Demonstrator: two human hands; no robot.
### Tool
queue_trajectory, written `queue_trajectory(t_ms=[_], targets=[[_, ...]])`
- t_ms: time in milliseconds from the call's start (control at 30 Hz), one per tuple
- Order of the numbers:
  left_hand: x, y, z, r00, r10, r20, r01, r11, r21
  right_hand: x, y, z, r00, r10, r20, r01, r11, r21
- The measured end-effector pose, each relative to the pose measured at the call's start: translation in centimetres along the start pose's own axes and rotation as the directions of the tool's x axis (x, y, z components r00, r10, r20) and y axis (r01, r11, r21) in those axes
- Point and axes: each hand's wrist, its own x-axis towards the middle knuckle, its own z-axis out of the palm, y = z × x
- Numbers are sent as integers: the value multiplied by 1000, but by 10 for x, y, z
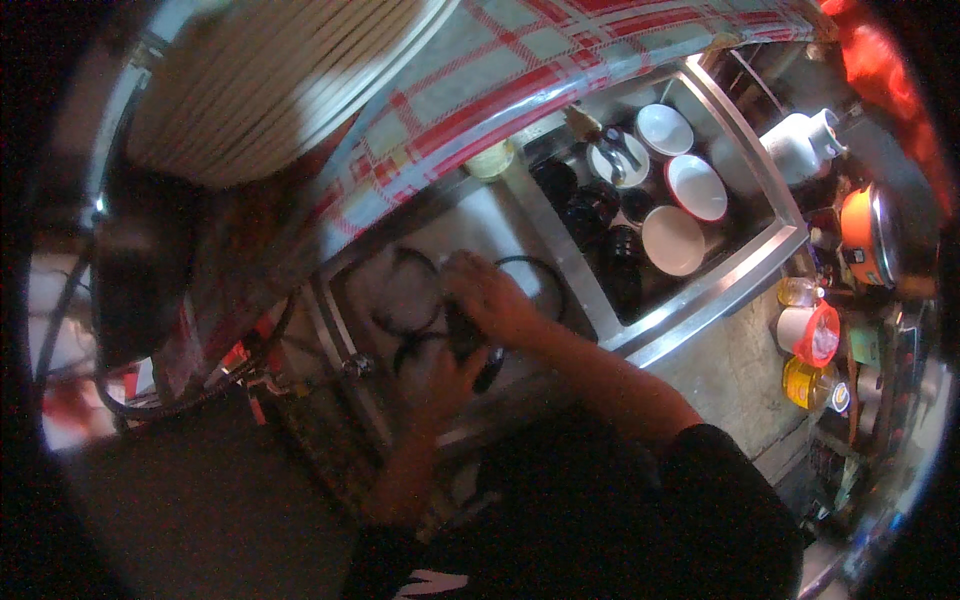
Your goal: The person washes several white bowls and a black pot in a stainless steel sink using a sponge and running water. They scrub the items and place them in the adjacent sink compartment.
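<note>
My right hand [487, 292] reaches over the left stainless steel basin with its fingers curled at the upper end of a dark object [466, 330]. My left hand [439, 382] is lower, its fingers against or very near the lower end of that object; blur and shade hide the exact contact. What the object is cannot be made out. Around the hands, several round dark rims, probably of bowls, show in the basin: one [405, 330] left of my right hand, another [559, 281] to its right.
The right-hand basin [750, 240] holds pale bowls [673, 240], black ware [622, 247] and metal utensils [619, 154]. A red-and-white checked cloth [480, 97] borders the far side. A white gas cylinder [799, 146], an orange pot [862, 234] and a yellow oil bottle [806, 382] stand right.
</note>
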Motion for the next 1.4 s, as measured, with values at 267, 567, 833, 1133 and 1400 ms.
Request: queue_trajectory(t_ms=[267, 567, 833, 1133, 1400], targets=[[-9, -24, 11, 824, -401, 400, 531, 793, -298, -23, -2, 20, 996, -85, 30, 84, 996, 22], [24, 13, -63, 750, -425, 507, 647, 629, -431, -6, 81, 24, 804, 302, 512, -574, 168, 802], [31, 51, -2, 814, -539, 216, 473, 400, -785, -99, 80, 83, 715, 363, 597, -256, -659, 707], [11, -21, 33, 702, -620, 351, 303, -185, -935, -84, 67, 75, 823, 250, 510, -368, -449, 814], [-12, 32, 59, 567, -791, 228, 635, 244, -733, -100, 73, 93, 672, 456, 584, -269, -585, 765]])
